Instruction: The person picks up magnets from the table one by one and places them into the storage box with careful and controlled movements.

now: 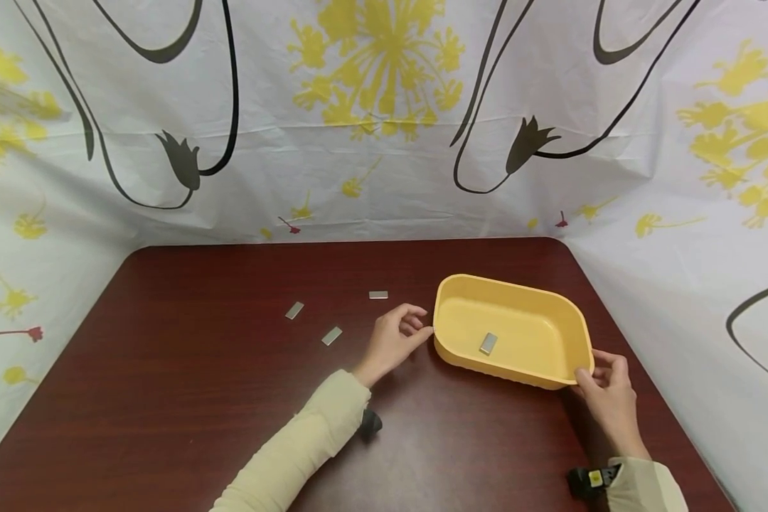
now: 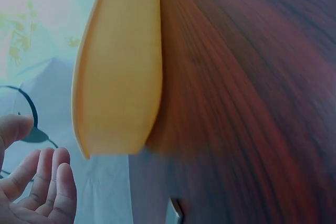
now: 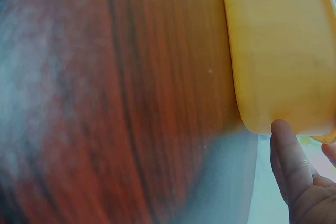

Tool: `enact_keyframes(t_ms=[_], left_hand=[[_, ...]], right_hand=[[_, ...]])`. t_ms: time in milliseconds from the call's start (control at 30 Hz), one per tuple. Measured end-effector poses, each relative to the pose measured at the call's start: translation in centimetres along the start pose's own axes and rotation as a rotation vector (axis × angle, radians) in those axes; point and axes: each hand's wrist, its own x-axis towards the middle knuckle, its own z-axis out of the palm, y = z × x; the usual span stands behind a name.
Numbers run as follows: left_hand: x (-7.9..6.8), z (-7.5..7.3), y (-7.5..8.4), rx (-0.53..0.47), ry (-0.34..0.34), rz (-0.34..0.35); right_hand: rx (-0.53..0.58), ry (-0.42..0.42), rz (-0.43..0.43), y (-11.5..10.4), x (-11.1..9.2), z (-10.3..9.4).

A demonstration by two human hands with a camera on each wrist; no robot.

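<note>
A yellow plastic tub (image 1: 518,299) with rounded corners lies on the table's right half, and a small silver metal block (image 1: 488,343) rests inside it. At the tub's left end is my left hand (image 1: 390,345), thumb tip close to the rim and fingers loosely bent; the left wrist view shows this hand (image 2: 39,187) apart from the tub, holding nothing. My right hand (image 1: 611,398) grips the tub's near right corner, thumb toward the front and fingers at the end wall. In the right wrist view, a fingertip (image 3: 282,125) presses against the outer wall.
Left of the tub, three more small silver blocks lie spread on the dark red wooden table (image 1: 166,370): one near the back (image 1: 378,295), one farther left (image 1: 294,311), one closer (image 1: 331,336). A white patterned cloth (image 1: 390,178) hangs behind and beside the table.
</note>
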Motion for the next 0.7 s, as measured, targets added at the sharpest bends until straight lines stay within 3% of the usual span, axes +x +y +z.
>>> enact_keyframes(t_ms=[333, 700], left_hand=[[-0.5, -1.4, -1.6, 0.029, 0.042, -0.034], [-1.3, -1.8, -3.3, 0.036, 0.086, -0.052]], right_hand=[[-0.013, 0.0, -0.002, 0.1, 0.0, 0.0], [-0.012, -0.004, 0.005, 0.1, 0.1, 0.1]])
